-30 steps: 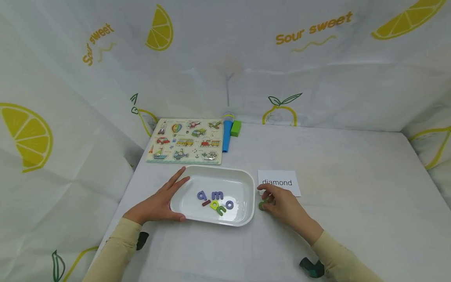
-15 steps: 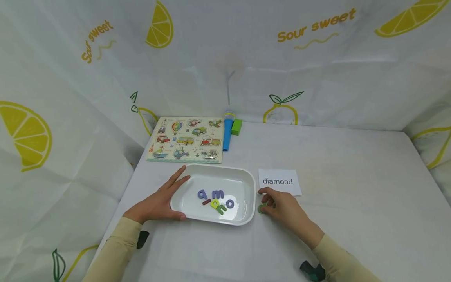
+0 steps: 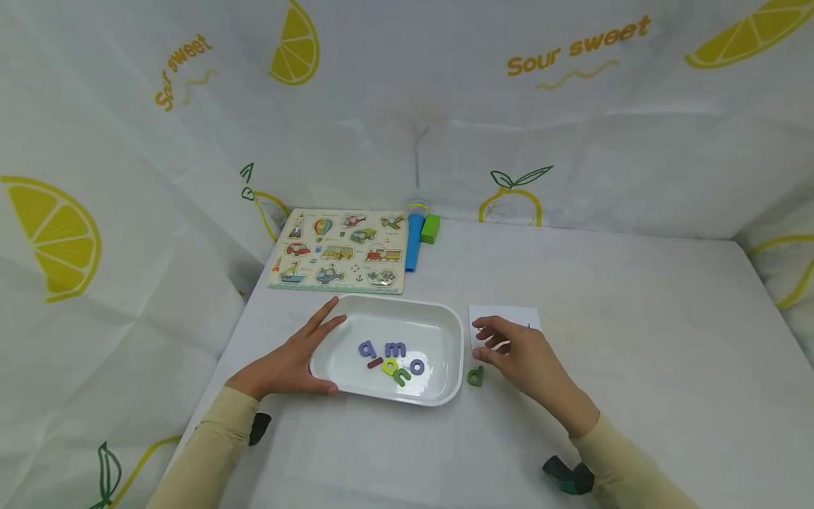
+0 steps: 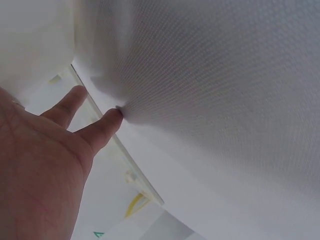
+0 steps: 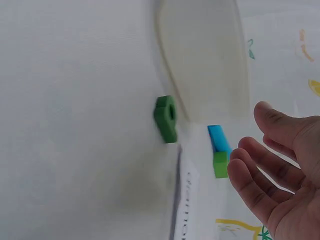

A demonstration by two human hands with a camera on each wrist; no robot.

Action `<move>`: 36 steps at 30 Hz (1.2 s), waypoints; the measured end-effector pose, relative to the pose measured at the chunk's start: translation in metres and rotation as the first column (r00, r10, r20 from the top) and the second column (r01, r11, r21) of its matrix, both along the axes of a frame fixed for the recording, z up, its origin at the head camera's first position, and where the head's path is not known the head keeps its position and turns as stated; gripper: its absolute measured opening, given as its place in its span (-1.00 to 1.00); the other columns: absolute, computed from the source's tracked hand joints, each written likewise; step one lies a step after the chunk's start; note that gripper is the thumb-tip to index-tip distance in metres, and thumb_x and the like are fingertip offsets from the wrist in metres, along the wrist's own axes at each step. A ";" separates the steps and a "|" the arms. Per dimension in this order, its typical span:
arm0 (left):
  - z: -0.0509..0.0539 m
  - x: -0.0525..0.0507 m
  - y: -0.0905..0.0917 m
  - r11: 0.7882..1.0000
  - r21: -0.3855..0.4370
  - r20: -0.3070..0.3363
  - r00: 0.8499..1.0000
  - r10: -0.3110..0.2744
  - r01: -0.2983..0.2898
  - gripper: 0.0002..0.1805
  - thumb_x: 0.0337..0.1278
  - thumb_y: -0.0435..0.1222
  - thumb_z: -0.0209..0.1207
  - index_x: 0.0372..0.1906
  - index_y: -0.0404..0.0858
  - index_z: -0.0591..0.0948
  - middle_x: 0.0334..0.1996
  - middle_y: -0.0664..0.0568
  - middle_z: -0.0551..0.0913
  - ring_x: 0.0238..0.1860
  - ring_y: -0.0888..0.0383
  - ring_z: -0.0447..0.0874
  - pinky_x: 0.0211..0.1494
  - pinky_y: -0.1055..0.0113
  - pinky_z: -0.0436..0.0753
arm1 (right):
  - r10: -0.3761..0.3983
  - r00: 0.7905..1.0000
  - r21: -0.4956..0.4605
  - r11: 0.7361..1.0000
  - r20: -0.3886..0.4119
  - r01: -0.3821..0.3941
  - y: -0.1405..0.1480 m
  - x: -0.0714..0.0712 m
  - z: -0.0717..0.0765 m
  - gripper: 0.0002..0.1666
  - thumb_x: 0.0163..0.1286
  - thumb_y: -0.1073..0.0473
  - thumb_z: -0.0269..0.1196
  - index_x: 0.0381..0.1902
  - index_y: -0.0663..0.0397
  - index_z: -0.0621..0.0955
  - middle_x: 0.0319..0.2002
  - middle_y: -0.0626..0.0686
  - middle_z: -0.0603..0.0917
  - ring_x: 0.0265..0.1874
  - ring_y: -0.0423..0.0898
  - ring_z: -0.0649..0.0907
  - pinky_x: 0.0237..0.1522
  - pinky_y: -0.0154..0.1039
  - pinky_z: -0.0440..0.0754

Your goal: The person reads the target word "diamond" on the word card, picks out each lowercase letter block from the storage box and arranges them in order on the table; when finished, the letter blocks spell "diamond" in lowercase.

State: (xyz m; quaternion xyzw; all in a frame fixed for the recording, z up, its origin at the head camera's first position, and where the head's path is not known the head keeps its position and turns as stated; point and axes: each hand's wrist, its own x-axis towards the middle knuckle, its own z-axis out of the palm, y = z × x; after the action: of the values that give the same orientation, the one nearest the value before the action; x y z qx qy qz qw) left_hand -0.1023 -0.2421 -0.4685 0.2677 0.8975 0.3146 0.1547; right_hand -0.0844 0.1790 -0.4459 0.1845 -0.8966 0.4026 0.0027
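Observation:
My left hand [image 3: 289, 366] rests against the left end of a white tray [image 3: 448, 392]. Its fingers are spread, with the thumb at the front rim and fingertips by the back rim. Several letter pieces lie inside: a purple m [image 3: 396, 349], a purple o [image 3: 417, 366], a green n [image 3: 401, 377], a purple q-like letter [image 3: 367, 348], a yellow letter [image 3: 390, 366] and a dark red bar [image 3: 375, 363]. Right of the tray, a green d [image 3: 475, 376] lies on the tablecloth. My right hand [image 3: 524, 357] hovers just above it, holding nothing, fingers loosely bent, covering part of a word card [image 3: 502, 312].
Behind the tray lies a wooden vehicle puzzle board [image 3: 343, 249]. A blue toy microphone [image 3: 415, 240] and a green block [image 3: 430, 229] sit beside it. A printed cloth [image 3: 381, 106] hangs behind and along the sides.
My right hand has let go of the green d and lifted slightly up and right, now covering most of the card's word. The left hand stays at the tray.

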 end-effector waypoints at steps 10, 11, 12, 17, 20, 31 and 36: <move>0.000 0.000 -0.002 1.000 0.014 -0.005 1.000 0.002 -0.002 0.31 -0.25 0.11 0.59 0.62 -0.09 0.09 0.64 0.20 -0.37 0.58 -0.16 -0.09 0.37 -0.20 0.33 | 0.237 0.960 -0.109 0.969 0.148 -0.222 -0.042 -0.016 0.053 -0.46 0.24 0.26 0.49 0.18 0.06 0.62 0.00 0.00 0.72 -0.03 -0.06 0.72 0.01 -0.13 0.68; 0.000 0.000 -0.003 1.000 0.017 -0.007 1.000 0.004 -0.004 0.31 -0.26 0.11 0.59 0.62 -0.11 0.10 0.64 0.19 -0.37 0.58 -0.16 -0.08 0.37 -0.21 0.32 | 0.287 0.941 -0.114 0.956 0.178 -0.270 -0.049 -0.019 0.057 -0.46 0.25 0.26 0.48 0.19 0.04 0.62 0.03 -0.01 0.72 0.00 -0.05 0.71 0.04 -0.12 0.66; 0.001 0.001 -0.003 1.000 0.018 -0.008 1.000 0.008 -0.008 0.31 -0.26 0.11 0.59 0.62 -0.11 0.10 0.64 0.19 -0.36 0.57 -0.16 -0.08 0.37 -0.21 0.32 | 0.337 0.920 -0.118 0.940 0.201 -0.319 -0.057 -0.022 0.060 -0.46 0.26 0.27 0.47 0.19 0.04 0.62 0.04 -0.02 0.71 0.03 -0.05 0.70 0.05 -0.12 0.66; -0.001 0.001 -0.004 1.000 0.022 -0.018 1.000 -0.001 0.002 0.30 -0.23 0.16 0.57 0.61 -0.12 0.11 0.64 0.12 -0.35 0.56 -0.17 -0.04 0.34 -0.21 0.35 | 0.474 0.836 -0.043 0.875 0.276 -0.482 -0.101 -0.032 0.059 -0.54 0.30 0.29 0.44 0.15 0.00 0.66 0.00 -0.09 0.73 0.04 -0.05 0.69 0.06 -0.18 0.64; -0.002 -0.001 -0.003 0.999 0.023 -0.031 0.999 -0.024 0.025 0.28 -0.19 0.20 0.53 0.61 -0.12 0.11 0.64 0.04 -0.32 0.56 -0.17 -0.04 0.33 -0.19 0.38 | 0.506 0.810 0.018 0.845 0.296 -0.535 -0.122 -0.033 0.046 -0.58 0.30 0.33 0.43 0.11 0.03 0.68 -0.05 -0.09 0.75 0.00 -0.07 0.70 0.03 -0.25 0.62; 0.000 0.000 -0.001 0.999 0.042 -0.013 1.000 -0.027 0.028 0.28 -0.19 0.20 0.53 0.61 -0.15 0.11 0.65 0.03 -0.30 0.57 -0.19 -0.07 0.35 -0.19 0.35 | 0.517 0.807 0.140 0.810 0.286 -0.569 -0.159 -0.029 0.011 -0.57 0.32 0.43 0.34 0.12 0.05 0.69 0.03 -0.07 0.74 -0.05 -0.22 0.71 0.03 -0.38 0.58; -0.001 0.000 -0.002 0.999 0.033 -0.026 0.999 -0.028 0.029 0.29 -0.19 0.24 0.51 0.61 -0.16 0.11 0.64 -0.02 -0.29 0.56 -0.19 -0.05 0.34 -0.17 0.37 | 0.519 0.828 0.199 0.806 0.215 -0.557 -0.161 -0.028 0.000 -0.59 0.33 0.44 0.31 0.09 0.03 0.70 -0.03 -0.10 0.75 -0.12 -0.29 0.69 -0.01 -0.40 0.58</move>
State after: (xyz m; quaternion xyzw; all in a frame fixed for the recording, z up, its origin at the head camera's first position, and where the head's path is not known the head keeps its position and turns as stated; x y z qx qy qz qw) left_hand -0.1028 -0.2443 -0.4699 0.2869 0.8901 0.3240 0.1432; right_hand -0.1119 0.0176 -0.4459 0.3994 -0.8486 0.2817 -0.2026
